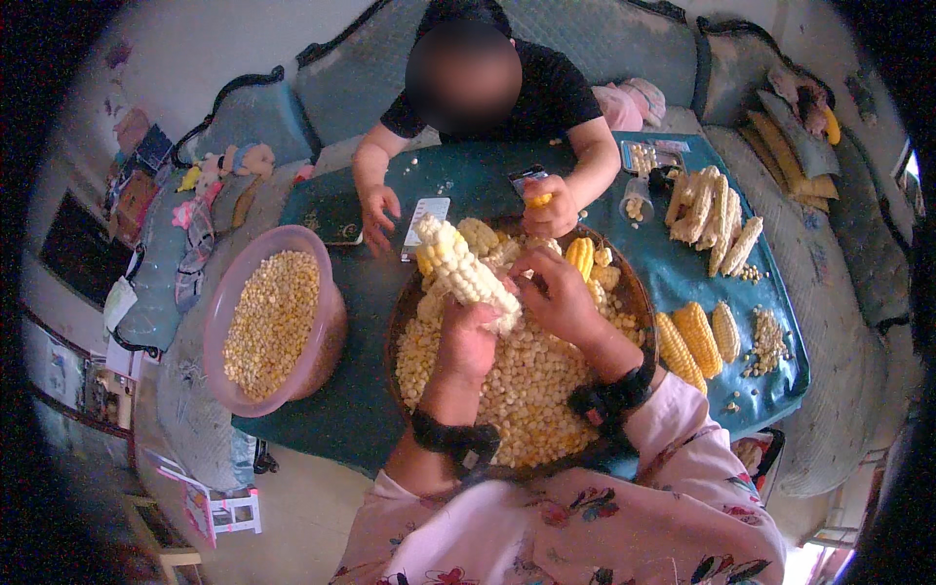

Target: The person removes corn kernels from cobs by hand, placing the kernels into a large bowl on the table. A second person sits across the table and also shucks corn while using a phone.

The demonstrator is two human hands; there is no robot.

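Note:
My left hand (466,343) grips a pale corn cob (458,267), held tilted up to the left over a wide brown basket (402,310) full of loose kernels. My right hand (554,292) rests on the cob's lower end, thumb and fingers pinched against it. Whole yellow cobs (582,256) lie at the basket's far side. Both wrists wear black bands.
A pink bowl (226,304) of kernels stands left of the basket. Stripped cobs (710,216) and full yellow cobs (696,336) lie on the teal table cover at right. A person in black sits opposite, one hand (551,205) holding a small cob, the other hand (377,211) flat on the table.

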